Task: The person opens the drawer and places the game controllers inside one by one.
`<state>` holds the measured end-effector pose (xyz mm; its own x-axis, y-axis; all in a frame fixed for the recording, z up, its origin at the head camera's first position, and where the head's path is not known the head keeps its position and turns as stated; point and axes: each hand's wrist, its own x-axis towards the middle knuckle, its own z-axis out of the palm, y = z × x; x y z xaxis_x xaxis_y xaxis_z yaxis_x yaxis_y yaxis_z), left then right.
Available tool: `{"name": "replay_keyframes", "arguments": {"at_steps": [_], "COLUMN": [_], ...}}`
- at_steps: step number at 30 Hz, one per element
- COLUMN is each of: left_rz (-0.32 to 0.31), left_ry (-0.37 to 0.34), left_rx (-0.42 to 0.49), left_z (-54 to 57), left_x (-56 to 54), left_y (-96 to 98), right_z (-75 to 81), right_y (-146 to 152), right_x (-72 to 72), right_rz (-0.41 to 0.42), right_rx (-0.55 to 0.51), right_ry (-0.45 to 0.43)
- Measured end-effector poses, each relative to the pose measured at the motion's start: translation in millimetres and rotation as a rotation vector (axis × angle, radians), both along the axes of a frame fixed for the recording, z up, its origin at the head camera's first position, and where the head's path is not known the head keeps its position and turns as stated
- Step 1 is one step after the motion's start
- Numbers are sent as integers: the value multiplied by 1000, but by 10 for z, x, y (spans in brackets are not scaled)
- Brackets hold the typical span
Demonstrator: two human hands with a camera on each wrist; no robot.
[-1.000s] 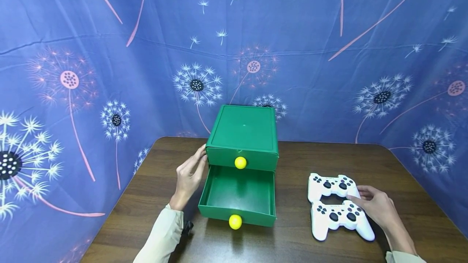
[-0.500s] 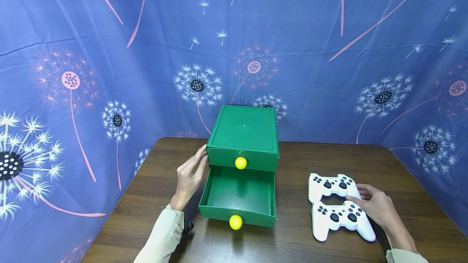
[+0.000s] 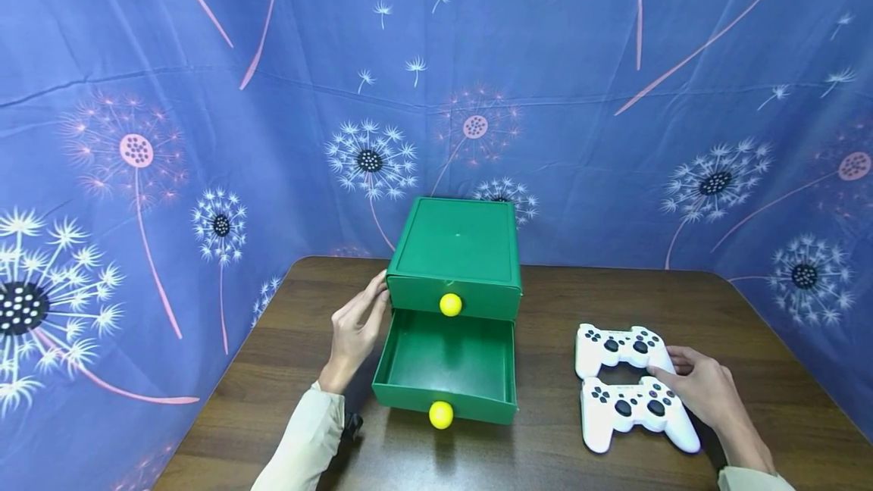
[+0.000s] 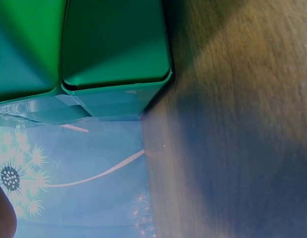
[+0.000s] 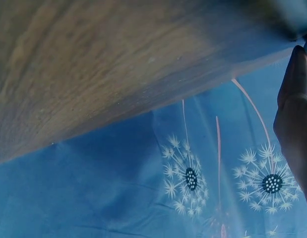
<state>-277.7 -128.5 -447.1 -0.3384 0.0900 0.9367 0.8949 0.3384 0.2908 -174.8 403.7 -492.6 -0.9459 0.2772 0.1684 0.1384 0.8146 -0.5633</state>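
In the head view a green two-drawer box (image 3: 455,241) stands mid-table. Its upper drawer (image 3: 416,292) is closed; the lower drawer (image 3: 470,404) is pulled out with a bare floor, and each has a yellow ball knob. My left hand (image 3: 352,333) rests its fairly straight fingertips against the box's left front side. To the right lie two white game controllers, a far one (image 3: 586,351) and a near one (image 3: 599,426), close together. My right hand (image 3: 705,385) pinches the far controller's right grip between thumb and fingers, beside the near controller.
A brown wooden table (image 3: 546,461) carries everything. Behind it and along both sides hangs a blue cloth (image 3: 580,173) with dandelion prints. A small black device (image 3: 351,425) sits at the left wrist.
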Motion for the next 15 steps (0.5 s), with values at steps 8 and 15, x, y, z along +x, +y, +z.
{"name": "replay_keyframes", "arguments": {"at_steps": [8, 15], "left_rz": [10, 15], "left_ry": [-12, 1], "left_rx": [-2, 7], "left_z": [-22, -24], "left_x": [-2, -8], "left_y": [-2, 2], "right_z": [31, 49], "right_y": [-35, -77], "right_x": [43, 103], "right_rz": [-51, -64], "right_rx": [12, 81], "right_ry": [-11, 74]}}
